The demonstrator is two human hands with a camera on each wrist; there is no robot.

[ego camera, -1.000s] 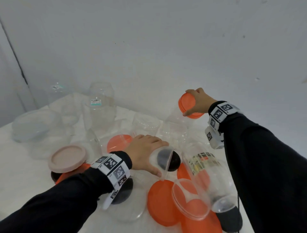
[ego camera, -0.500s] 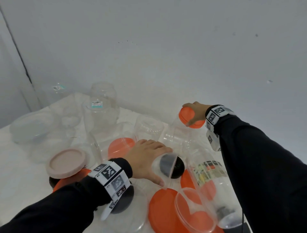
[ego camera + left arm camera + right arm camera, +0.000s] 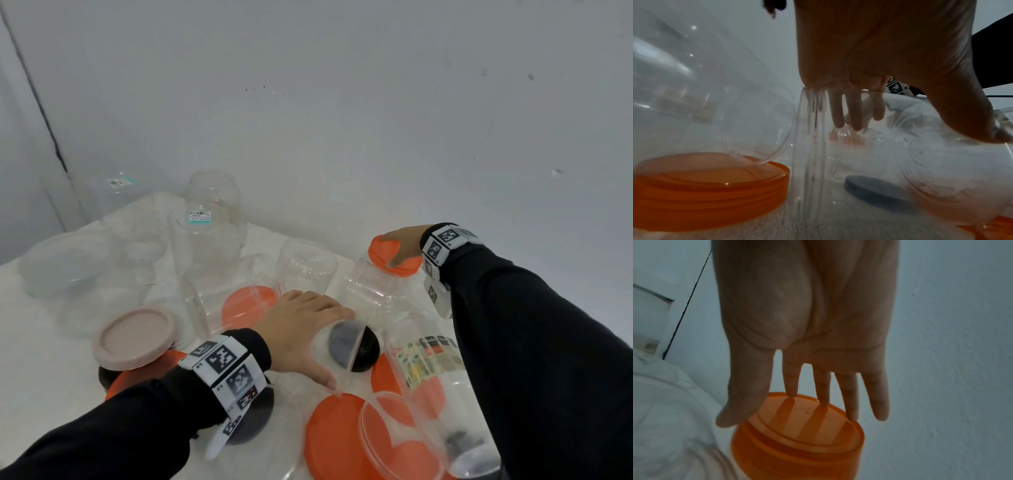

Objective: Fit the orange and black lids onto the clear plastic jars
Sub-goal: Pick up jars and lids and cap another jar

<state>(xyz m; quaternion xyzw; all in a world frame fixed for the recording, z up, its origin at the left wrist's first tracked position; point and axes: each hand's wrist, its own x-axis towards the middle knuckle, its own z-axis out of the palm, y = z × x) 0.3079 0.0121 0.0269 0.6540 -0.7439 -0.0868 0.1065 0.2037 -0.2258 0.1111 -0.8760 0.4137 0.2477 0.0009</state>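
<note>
White tabletop (image 3: 30, 346); wrist-only: black lid (image 3: 875, 192).

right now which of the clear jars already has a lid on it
The jar at the back right, capped with the small orange lid under the right hand. The other clear jars in view show open mouths.

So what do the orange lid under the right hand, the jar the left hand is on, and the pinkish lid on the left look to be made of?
Orange lid: translucent plastic, smooth and slightly glossy; finger shadows show through its top.
Jar under the left hand: thin clear plastic, glossy; the black lid shows through it.
Pinkish lid: opaque, matte, probably plastic or silicone; the look leaves it open.
</note>
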